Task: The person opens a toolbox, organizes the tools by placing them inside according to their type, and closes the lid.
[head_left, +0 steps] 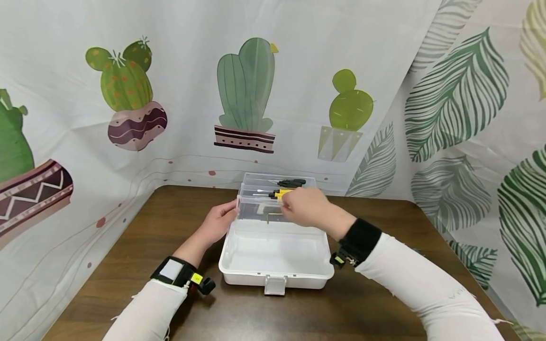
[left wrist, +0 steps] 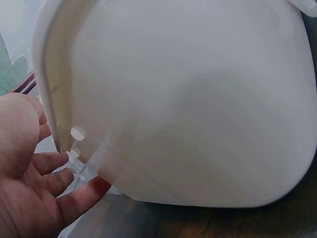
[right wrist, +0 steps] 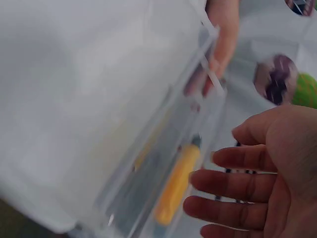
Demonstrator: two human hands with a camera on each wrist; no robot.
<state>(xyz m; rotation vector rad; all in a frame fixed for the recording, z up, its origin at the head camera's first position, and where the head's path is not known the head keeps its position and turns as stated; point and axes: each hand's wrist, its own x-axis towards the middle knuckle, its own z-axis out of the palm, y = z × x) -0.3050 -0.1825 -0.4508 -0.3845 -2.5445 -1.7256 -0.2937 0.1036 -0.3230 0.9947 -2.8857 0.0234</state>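
Observation:
A white toolbox (head_left: 243, 279) stands open, its clear fold-out trays (head_left: 249, 211) raised at the back. My left hand (head_left: 216, 222) holds the left end of the trays, its fingers (left wrist: 81, 198) seen through the clear plastic in the left wrist view. Over the right part of the trays is my right hand (head_left: 308, 208). In the right wrist view its fingers are spread and hold nothing, beside a yellow-handled screwdriver (right wrist: 177, 186). Black-handled tools (head_left: 292, 183) lie in the top tray. A thin L-shaped brass-coloured key (head_left: 275, 214) lies in the lowest one.
The toolbox stands on a dark wooden table (head_left: 204, 312). A white latch (head_left: 275, 285) hangs at its front. Behind the table, a cloth printed with cacti (head_left: 187, 142) rises close to the trays, with a leaf-patterned cloth (head_left: 460, 94) on the right.

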